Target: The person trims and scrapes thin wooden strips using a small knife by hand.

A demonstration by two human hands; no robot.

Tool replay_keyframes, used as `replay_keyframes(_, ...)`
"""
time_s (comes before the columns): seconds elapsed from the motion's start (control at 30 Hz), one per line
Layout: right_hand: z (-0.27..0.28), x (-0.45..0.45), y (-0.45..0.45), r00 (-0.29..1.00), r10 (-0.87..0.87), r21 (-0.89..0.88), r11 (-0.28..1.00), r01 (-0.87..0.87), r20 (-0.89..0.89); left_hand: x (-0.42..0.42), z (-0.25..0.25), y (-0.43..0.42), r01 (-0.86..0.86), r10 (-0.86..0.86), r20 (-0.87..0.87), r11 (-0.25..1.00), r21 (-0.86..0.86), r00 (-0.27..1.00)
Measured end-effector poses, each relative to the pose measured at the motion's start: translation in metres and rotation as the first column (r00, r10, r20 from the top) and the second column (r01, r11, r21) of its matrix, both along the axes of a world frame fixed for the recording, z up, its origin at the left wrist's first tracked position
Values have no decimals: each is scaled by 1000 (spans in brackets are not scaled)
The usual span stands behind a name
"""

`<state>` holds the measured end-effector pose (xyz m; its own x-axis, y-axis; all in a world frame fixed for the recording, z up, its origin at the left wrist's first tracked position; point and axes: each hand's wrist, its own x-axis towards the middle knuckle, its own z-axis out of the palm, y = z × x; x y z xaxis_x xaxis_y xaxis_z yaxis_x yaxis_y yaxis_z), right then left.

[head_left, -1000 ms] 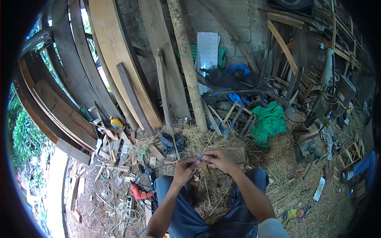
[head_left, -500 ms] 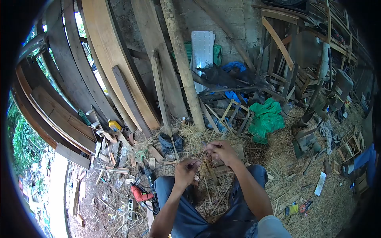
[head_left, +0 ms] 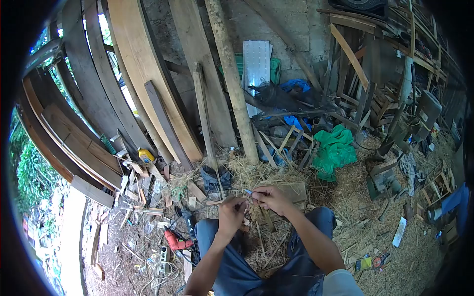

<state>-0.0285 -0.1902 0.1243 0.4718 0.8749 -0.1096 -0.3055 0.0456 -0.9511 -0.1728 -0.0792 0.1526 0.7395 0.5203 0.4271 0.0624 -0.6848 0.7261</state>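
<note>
In front of my knees, my left hand is closed, fingers bent inward and thumb pressed to them. A thin pale strip runs up from beside its knuckles; whether the fingers grip it I cannot tell. Just to the right and slightly higher, my right hand pinches a small narrow thing with a blue-grey tip, pointing left toward the left hand. The fingertips of both hands almost meet. Below them, a narrow wooden piece stands between my legs among straw-like shavings.
A red power drill and a white power strip with cords lie left of my leg. Tall planks and a pole lean at the back. A green plastic sheet lies right of centre, and wood scraps cover the ground.
The view has shifted slightly, so the surroundings sit a little further right and lower. My right hand has turned and lowered, and the blue-grey tip shows more clearly. My left hand stays closed.
</note>
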Motion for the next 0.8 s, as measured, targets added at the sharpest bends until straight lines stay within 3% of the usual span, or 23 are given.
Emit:
replay_keyframes(0.1, 5, 0, 2, 1000, 13, -6, 1000, -14, -19, -1, 2, 0, 12, -14, 19, 998, 59, 1000)
replay_keyframes(0.33, 5, 22, -2, 981, -185, -12, 983, 185, -59, 1, 5, -7, 12, -13, 14, 999, 49, 1000)
replay_keyframes(0.4, -2, 44, -8, 942, -335, 67, 940, 335, -16, -4, 2, -9, 37, -37, 22, 999, 11, 999)
replay_keyframes(0.53, -1, 37, -12, 958, -285, 79, 956, 281, 39, -3, 0, -7, 39, -41, 29, 997, 62, 999)
replay_keyframes(0.63, 6, 2, -4, 982, -164, -20, 986, 166, 93, 3, -1, -5, 18, -19, 22, 997, 77, 1000)
replay_keyframes(0.7, 6, -15, 3, 987, -42, 121, 992, 24, 152, 5, -1, -3, -9, 1, 41, 983, 182, 999)
replay_keyframes(0.73, 7, -13, 3, 996, -28, 3, 1000, 28, 84, 5, -2, -2, -13, 6, 36, 983, 183, 999)
replay_keyframes(0.8, 6, -7, 3, 999, -27, 23, 999, 26, 35, 4, -1, -1, -7, 1, 33, 980, 199, 999)
